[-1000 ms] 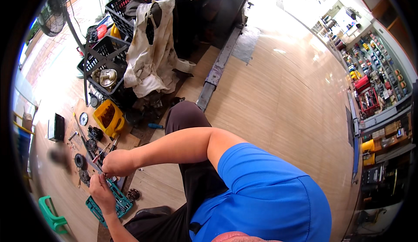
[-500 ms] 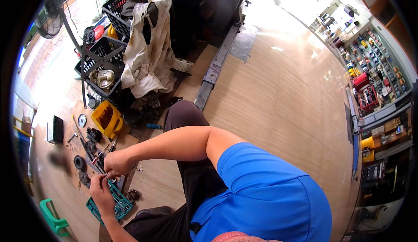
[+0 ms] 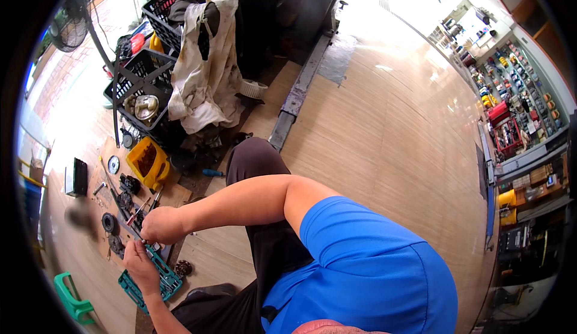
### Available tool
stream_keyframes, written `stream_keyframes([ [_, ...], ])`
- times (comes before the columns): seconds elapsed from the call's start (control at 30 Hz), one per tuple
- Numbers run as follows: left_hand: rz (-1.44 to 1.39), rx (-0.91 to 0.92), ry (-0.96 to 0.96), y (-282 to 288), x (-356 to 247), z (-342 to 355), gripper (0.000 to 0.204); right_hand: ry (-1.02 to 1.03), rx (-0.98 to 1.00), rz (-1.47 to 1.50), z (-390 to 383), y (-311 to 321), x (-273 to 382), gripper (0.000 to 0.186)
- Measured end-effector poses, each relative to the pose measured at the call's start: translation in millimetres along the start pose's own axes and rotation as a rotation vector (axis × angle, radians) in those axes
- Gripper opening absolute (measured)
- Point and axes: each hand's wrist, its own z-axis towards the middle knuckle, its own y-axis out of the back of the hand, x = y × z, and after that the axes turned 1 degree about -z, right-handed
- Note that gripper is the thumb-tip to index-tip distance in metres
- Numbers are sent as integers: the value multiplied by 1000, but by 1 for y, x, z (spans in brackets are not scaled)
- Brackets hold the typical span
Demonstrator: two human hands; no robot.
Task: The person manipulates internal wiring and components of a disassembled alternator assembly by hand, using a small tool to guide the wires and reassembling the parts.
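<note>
My right hand [image 3: 163,224] is closed in a fist over the cardboard-like board [image 3: 175,194], its fingertips turned down and mostly hidden. Just below it, my left hand [image 3: 140,264] is pinched, thumb and fingers pointing up toward the right. Whatever small piece lies between the fingers is too small to make out. Beneath the left hand, an opened teal tool case [image 3: 170,280] with metal pieces in its slots rests on the floor. A dark round toothed part [image 3: 183,268] sits against its right side. Long thin tools [image 3: 155,199] lie beyond my right hand.
Black round parts [image 3: 109,223] and a metal disc [image 3: 113,164] lie on the board. A yellow cut-open container [image 3: 148,163] stands before black crates [image 3: 144,72] draped with a stained cloth [image 3: 207,75]. A green stool [image 3: 72,301] is at lower left; a blue-handled tool [image 3: 213,173] lies near my knee.
My right hand has shifted slightly left, and a narrow gap shows between the two hands. My left hand stays almost in place.
</note>
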Motion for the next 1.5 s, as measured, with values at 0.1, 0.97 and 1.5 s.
stream_keyframes([
  [0.1, -23, -10, 9, -2, 1, 0, 28, -21, -21, 71, -1, 0, -2, 17],
  [0.97, -62, -58, -101, -2, -10, 1, 21, -61, -15, 304, -2, 18, -8, 25],
  [1.5, -255, 139, 264, -6, 9, 3, 30, 81, -37, -86, 0, -2, -8, 15],
])
